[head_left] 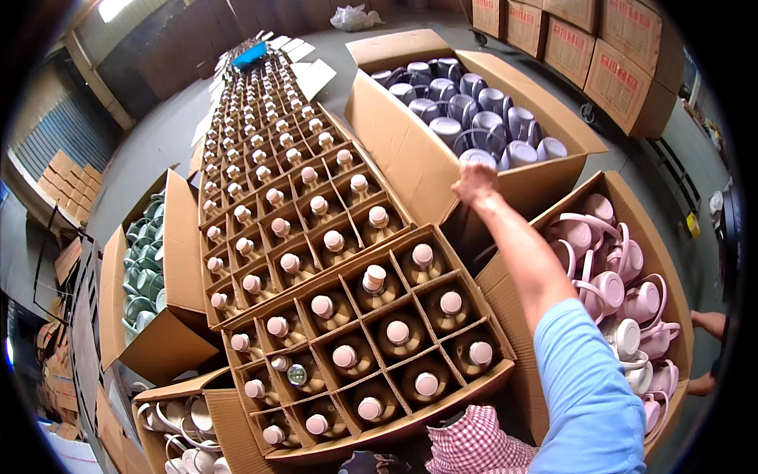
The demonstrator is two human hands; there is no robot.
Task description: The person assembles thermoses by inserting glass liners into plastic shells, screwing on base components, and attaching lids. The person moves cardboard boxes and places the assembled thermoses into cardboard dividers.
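Note:
My right hand (477, 183), in a light blue sleeve, reaches over the near edge of a cardboard box (410, 178) of lavender cup-shaped plastic parts (446, 129) with looped handles. Its fingers are closed beside the nearest lavender part; what they grip, if anything, is hidden. My left hand is out of view. In front of me stands a divided carton (379, 308) of bottle-shaped pieces with pale pink tops (397, 332), one per cell. One cell at its left also holds a small shiny greenish round piece (297, 374).
A long row of similar divided cartons (268, 174) runs away, with a blue tray (250, 55) far off. Boxes of pink parts (606, 292), green parts (142, 272) and white parts (201, 415) flank it. Checked cloth (478, 442) lies low. Another person's limb (711, 322) shows at right.

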